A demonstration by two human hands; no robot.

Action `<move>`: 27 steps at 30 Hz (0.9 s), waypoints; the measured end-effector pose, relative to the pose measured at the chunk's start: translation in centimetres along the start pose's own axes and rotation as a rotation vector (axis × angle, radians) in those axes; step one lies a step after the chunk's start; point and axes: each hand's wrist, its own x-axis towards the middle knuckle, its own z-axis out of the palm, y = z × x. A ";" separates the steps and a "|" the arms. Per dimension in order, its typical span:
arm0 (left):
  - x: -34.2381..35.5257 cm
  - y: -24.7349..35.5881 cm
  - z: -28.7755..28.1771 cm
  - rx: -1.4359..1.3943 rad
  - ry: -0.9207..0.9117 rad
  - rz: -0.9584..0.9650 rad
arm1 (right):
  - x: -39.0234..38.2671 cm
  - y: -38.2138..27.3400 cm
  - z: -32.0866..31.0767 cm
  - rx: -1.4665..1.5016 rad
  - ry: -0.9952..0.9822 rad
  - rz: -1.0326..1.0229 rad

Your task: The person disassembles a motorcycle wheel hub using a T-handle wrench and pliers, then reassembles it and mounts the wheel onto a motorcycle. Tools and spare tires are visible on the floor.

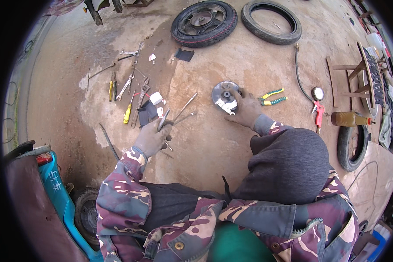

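Note:
Near the centre of the concrete floor, a round metal hub part [219, 93] with a white patch lies under my gloved-looking, dusty right hand [244, 109], whose fingers grip its right side. My left hand [152, 137] is closed round a short metal tool [164, 118]; its exact kind is unclear. Long thin metal rods [187, 102] lie just beyond that hand, beside dark patches [149, 111], a white piece [155, 98], a large wrench [142, 98] and a yellow screwdriver [129, 109]. Yellow-green pliers [273, 101] lie right of the hub part.
A spoked wheel [185, 28] and loose tyres [253, 28] lie at the back. Several hand tools [112, 89] are at left. At right are an air gauge [318, 111], a bottle [349, 118], another tyre [347, 159] and a wooden stool [358, 74]. A teal vehicle [61, 196] stands lower left.

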 end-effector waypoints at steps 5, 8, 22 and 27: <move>-0.3 0.0 0.0 0.032 0.000 0.018 | -0.1 -0.3 -0.5 -0.020 -0.019 0.016; -0.5 0.1 -0.1 0.057 0.011 0.036 | -0.1 -0.1 -0.2 -0.042 -0.014 0.015; -0.3 -3.1 -0.4 0.260 -0.058 -0.048 | -0.8 -0.4 0.7 0.098 -0.079 -0.025; -0.6 -2.7 -0.2 -0.023 -0.031 -0.097 | -0.9 0.2 1.3 0.109 -0.056 -0.065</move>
